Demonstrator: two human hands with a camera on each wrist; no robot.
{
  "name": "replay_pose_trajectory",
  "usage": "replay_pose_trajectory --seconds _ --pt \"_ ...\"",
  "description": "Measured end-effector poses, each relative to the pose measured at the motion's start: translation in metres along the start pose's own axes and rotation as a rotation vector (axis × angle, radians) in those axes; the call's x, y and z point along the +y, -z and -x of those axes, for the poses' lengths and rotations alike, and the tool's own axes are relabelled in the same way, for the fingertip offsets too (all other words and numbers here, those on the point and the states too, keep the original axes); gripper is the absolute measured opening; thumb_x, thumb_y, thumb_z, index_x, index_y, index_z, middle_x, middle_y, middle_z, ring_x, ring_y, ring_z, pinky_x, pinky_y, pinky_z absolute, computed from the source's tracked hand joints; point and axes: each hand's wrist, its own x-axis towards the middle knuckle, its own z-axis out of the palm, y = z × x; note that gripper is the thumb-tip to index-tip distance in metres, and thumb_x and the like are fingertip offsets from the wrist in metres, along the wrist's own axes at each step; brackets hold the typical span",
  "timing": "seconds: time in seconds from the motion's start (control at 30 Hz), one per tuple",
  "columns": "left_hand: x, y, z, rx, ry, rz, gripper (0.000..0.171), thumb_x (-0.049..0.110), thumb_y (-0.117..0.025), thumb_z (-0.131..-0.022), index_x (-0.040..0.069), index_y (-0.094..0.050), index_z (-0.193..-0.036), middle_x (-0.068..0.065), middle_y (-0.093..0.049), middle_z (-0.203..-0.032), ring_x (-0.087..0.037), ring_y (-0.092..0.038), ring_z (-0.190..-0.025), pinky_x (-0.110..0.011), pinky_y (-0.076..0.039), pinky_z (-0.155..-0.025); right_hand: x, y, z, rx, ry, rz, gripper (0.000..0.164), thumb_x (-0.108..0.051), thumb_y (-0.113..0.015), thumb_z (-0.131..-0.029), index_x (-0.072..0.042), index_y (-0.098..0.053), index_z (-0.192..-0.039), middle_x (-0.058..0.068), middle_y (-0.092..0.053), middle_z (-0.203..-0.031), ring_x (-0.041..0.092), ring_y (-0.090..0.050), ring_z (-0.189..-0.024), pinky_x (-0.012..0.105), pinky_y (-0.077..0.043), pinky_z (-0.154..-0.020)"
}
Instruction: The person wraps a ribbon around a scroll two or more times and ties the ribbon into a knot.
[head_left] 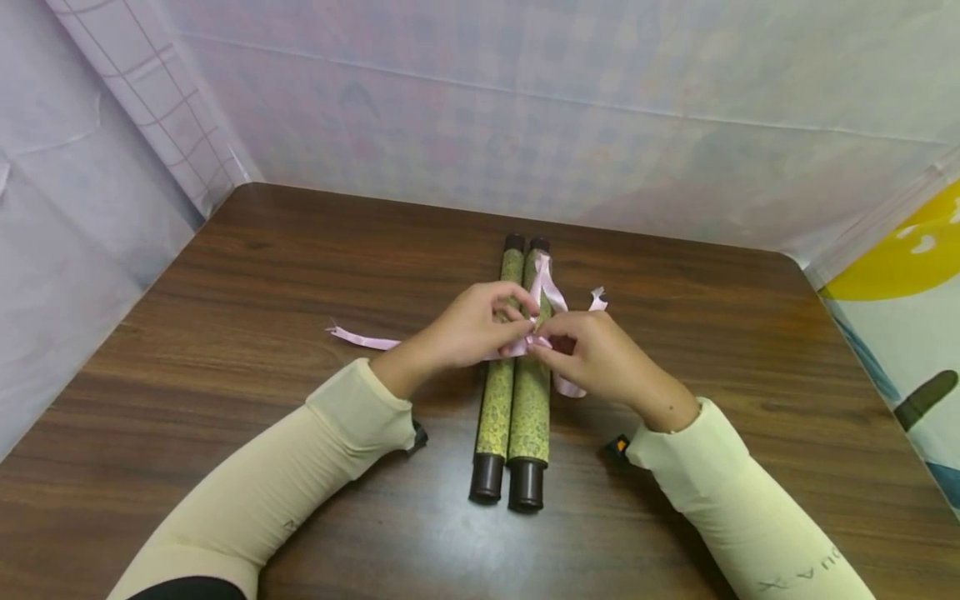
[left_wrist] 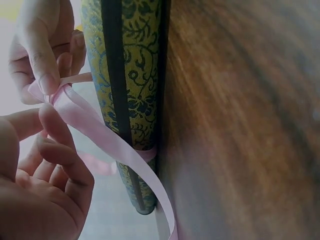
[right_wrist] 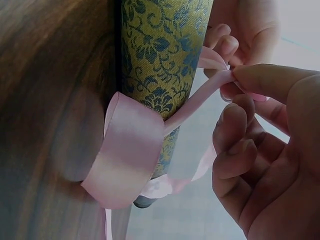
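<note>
Side by side on the table lie two rolled scrolls, a left one [head_left: 495, 408] and a right one [head_left: 529, 417], in green-gold floral brocade with dark end knobs. A pink satin ribbon [head_left: 553, 293] passes around them, one tail stretching left and other lengths falling to the right. Over the scrolls' middle, my left hand [head_left: 468, 327] pinches the ribbon between thumb and fingertip. My right hand [head_left: 596, 348] pinches it right beside, the fingertips of both hands nearly meeting. In the right wrist view, a broad ribbon loop [right_wrist: 130, 150] hangs against the brocade; fingers partly hide the gathered ribbon.
The brown wood-grain table [head_left: 300, 275] has rounded far corners. Pale patterned curtain [head_left: 525, 108] hangs behind it, and white sheeting [head_left: 67, 225] covers the left side. On the right is a sheet with a yellow print [head_left: 892, 258]. Small dark devices sit at both wrists.
</note>
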Motion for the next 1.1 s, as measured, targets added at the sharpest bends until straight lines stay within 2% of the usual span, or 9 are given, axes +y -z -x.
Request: replay_pose_trajectory --seconds 0.1,0.3,0.53,0.7,1.1 --pt "-0.0012 -0.0005 -0.0006 0.008 -0.009 -0.051 0.013 0.01 -0.065 -0.087 0.007 -0.067 -0.099 -0.008 -0.07 -0.085 -0.018 -0.061 -0.056 -0.025 -0.052 -0.047 0.0003 -0.0002 -0.0001 0.001 0.006 0.005 0.009 -0.018 -0.067 -0.086 -0.013 -0.067 -0.078 -0.004 -0.061 -0.062 0.009 -0.051 -0.053 0.027 -0.048 -0.046" --pt "-0.0025 -0.0006 -0.0009 -0.015 0.015 -0.078 0.015 0.012 -0.062 -0.089 0.007 -0.069 -0.101 -0.006 -0.071 -0.085 -0.018 -0.061 -0.055 -0.027 -0.054 -0.047 0.0004 -0.0004 0.0005 0.004 0.0 0.002 0.008 -0.019 -0.067 -0.086 -0.013 -0.069 -0.082 -0.003 -0.062 -0.063 0.009 -0.052 -0.054 0.027 -0.048 -0.047" --pt "-0.0038 -0.0008 0.0 -0.06 0.055 -0.142 0.02 0.018 -0.055 -0.094 0.012 -0.07 -0.105 -0.011 -0.069 -0.071 -0.018 -0.06 -0.048 -0.021 -0.043 -0.037 0.0005 0.0002 0.0007 0.007 0.009 -0.006 0.008 -0.018 -0.067 -0.086 -0.011 -0.068 -0.081 -0.002 -0.06 -0.062 0.012 -0.051 -0.052 0.026 -0.047 -0.044" --pt "-0.0039 -0.0014 0.0002 -0.084 0.077 -0.159 0.022 0.016 -0.052 -0.095 0.011 -0.069 -0.108 -0.015 -0.069 -0.072 -0.018 -0.061 -0.048 -0.019 -0.042 -0.036 0.001 0.0004 0.0005 0.008 0.014 -0.005 0.01 -0.018 -0.067 -0.086 -0.012 -0.067 -0.078 -0.002 -0.059 -0.06 0.012 -0.05 -0.051 0.026 -0.045 -0.043" --pt "-0.0017 -0.0021 0.0007 -0.099 0.074 -0.197 0.025 0.011 -0.051 -0.092 0.01 -0.07 -0.109 -0.01 -0.068 -0.075 -0.016 -0.061 -0.051 -0.017 -0.037 -0.036 0.0027 -0.0003 0.0004 -0.004 0.002 0.003 0.012 -0.02 -0.065 -0.088 -0.014 -0.066 -0.078 -0.004 -0.058 -0.06 0.01 -0.049 -0.05 0.026 -0.045 -0.042"
